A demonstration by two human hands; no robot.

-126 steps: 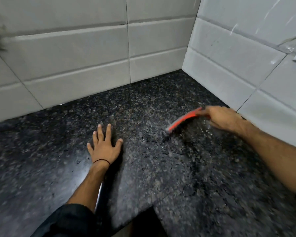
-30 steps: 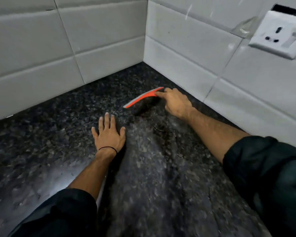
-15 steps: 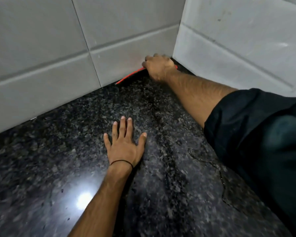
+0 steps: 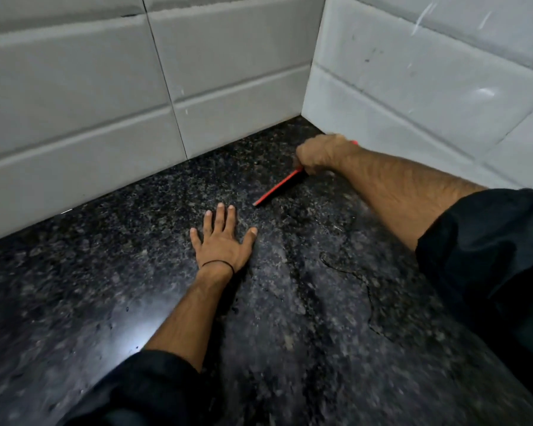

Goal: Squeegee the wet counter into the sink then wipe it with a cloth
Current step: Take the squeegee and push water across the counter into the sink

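An orange-red squeegee (image 4: 277,187) lies with its blade on the dark speckled granite counter (image 4: 105,287), a short way out from the tiled corner. My right hand (image 4: 322,153) is shut on its handle end, close to the right wall. The blade's free end points down-left, near my left fingertips. My left hand (image 4: 223,241) rests flat on the counter, fingers spread, holding nothing; a thin black band circles its wrist. Wet streaks and a water outline show on the stone to the right of my left arm. No sink or cloth is in view.
White tiled walls meet in a corner at the back (image 4: 311,72), one along the rear (image 4: 90,87) and one along the right (image 4: 428,87). A bright light reflection sits on the counter (image 4: 136,341) near my left sleeve.
My right hand has drawn the squeegee back from the rear wall's base toward me, across the counter. My left hand stays flat in the same place.
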